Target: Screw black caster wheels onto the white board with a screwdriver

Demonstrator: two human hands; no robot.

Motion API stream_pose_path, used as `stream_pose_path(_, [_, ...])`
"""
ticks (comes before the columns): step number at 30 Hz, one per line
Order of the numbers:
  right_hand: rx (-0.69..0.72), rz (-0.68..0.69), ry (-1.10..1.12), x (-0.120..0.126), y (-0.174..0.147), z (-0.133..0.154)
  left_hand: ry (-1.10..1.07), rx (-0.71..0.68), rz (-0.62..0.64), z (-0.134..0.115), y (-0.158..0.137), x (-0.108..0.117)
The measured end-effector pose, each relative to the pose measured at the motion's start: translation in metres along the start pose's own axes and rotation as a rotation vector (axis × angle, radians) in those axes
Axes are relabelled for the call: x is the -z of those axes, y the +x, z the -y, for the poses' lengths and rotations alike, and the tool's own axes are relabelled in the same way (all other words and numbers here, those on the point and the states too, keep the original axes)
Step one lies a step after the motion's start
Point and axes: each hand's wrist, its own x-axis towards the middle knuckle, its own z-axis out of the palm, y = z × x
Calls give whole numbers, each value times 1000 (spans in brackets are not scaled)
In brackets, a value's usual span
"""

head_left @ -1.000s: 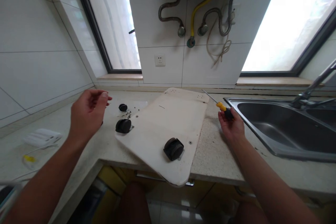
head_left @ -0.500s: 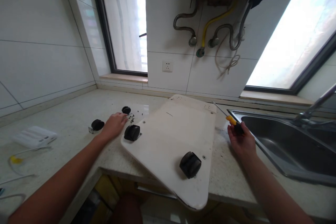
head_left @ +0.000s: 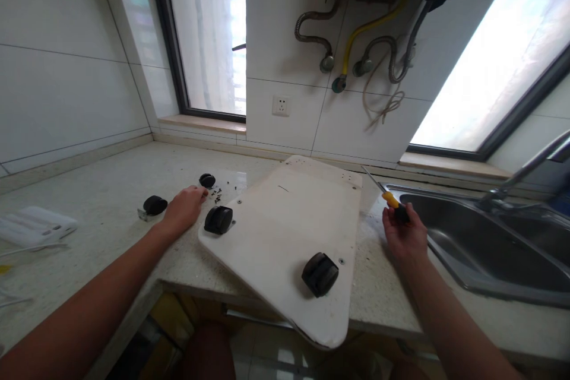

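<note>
My right hand is closed around the black end of a yellow-and-black screwdriver, its shaft slanting up and left past the board's right edge. My left hand rests on the counter with fingertips drawn together, right beside a small pile of dark screws; what those fingers hold, if anything, is hidden. Between the hands lies a white board with rounded corners. Two black casters stand on it, one at its left corner and another near the front. Loose casters lie near my left hand.
A steel sink with a faucet borders my right arm. At the far left are a white box-like device and cables. The board's front corner overhangs the counter edge. Pipes and a socket are on the wall behind.
The view has tilted down and shifted slightly, moving everything in frame. My left hand stays by the screws, its fingers drawn closer in; my right hand still holds the screwdriver.
</note>
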Motion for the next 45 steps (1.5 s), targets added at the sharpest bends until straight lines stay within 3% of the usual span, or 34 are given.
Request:
stream_pose_path(4, [40, 7, 21, -3, -8, 4, -65, 27, -85, -11, 7, 27])
stream_pose_path(9, [116, 9, 35, -16, -32, 17, -247, -25, -237, -37, 0, 94])
stream_pose_path(13, [223, 77, 35, -21, -86, 30, -687, -207, -435, -80, -40, 139])
stream_pose_path(16, [322, 185, 0, -14, -153, 36, -907, -291, -370, -118, -77, 153])
stream_pose_path(21, [473, 305, -109, 2, -261, 35, -1204, -378, -60, -158, -117, 152])
stream_pose_path(25, [500, 338, -202, 4, -300, 27, -1384, -374, 170, -170, -131, 147])
stream_pose_path(28, [529, 336, -225, 0, -308, 22, -1396, -405, 255, -174, -134, 144])
stream_pose_path(35, [559, 297, -209, -1, -314, 21, -1353, -504, 305, -178, -136, 135])
stream_pose_path(45, [576, 281, -209, 5, -314, 15, -1539, -410, 437, -189, -142, 129])
